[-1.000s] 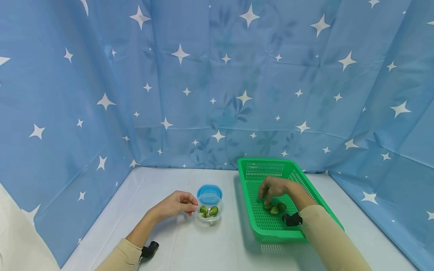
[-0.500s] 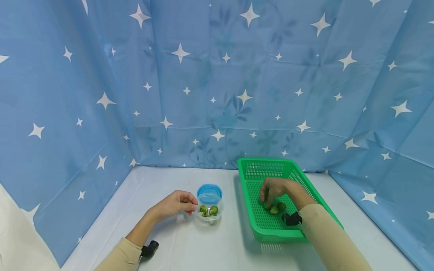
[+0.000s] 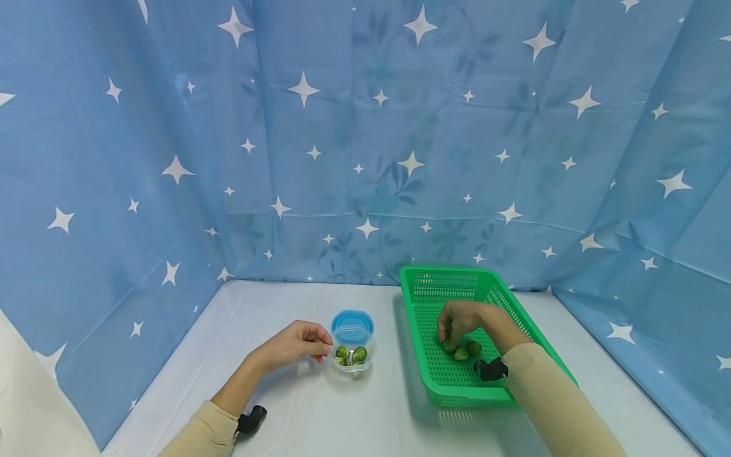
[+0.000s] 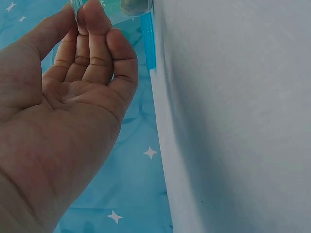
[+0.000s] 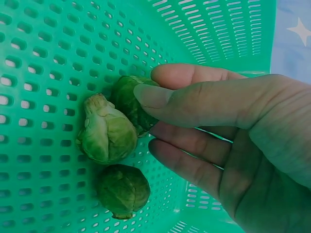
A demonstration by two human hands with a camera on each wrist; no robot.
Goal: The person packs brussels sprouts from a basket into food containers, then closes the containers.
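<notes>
My left hand (image 3: 294,346) pinches the left rim of a small clear round tub (image 3: 355,369) between thumb and fingertips. Inside the tub are several Brussels sprouts (image 3: 360,354). In the left wrist view the hand's palm (image 4: 73,126) shows, with the tub's edge at the fingertips. My right hand (image 3: 465,317) reaches down into a green plastic basket (image 3: 474,395). In the right wrist view its thumb and fingers pinch one Brussels sprout (image 5: 127,102). Right beside that sprout lies a paler one (image 5: 108,138) with its cut stem up; a darker one (image 5: 124,190) lies below.
A blue lid (image 3: 352,318) lies on the white table (image 3: 297,406) just behind the tub. The basket's slotted walls stand around the right hand. A blue star-patterned curtain (image 3: 342,127) closes off the back and both sides.
The right hand has shifted slightly right and closer onto the sprout in the basket. My left hand and the tub have stayed in place.
</notes>
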